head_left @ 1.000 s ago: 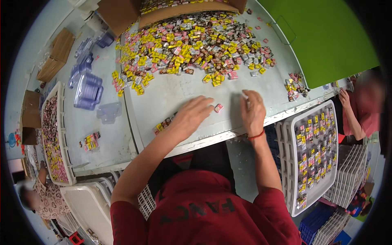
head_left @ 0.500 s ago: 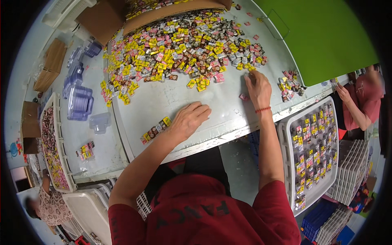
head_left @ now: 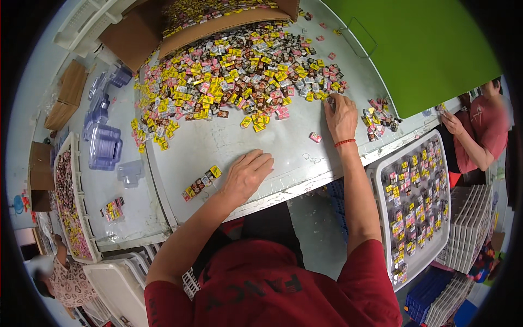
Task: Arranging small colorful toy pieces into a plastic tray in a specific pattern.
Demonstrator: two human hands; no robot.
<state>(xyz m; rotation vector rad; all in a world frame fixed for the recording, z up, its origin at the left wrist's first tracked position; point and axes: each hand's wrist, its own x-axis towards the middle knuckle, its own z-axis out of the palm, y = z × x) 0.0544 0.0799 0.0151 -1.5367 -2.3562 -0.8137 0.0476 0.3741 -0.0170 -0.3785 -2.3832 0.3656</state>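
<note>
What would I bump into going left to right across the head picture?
Long white tray → row of little packets → left hand → lone pink packet → right hand → white tray of bundled packets.

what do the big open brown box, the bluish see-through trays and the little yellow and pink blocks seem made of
Big open brown box: likely cardboard; matte, with flat folded flaps.
Bluish see-through moulded trays: probably clear plastic, glossy; light glints off their edges.
Little yellow and pink rectangular blocks: printed outer faces, perhaps paper or film; too small to tell which.
</note>
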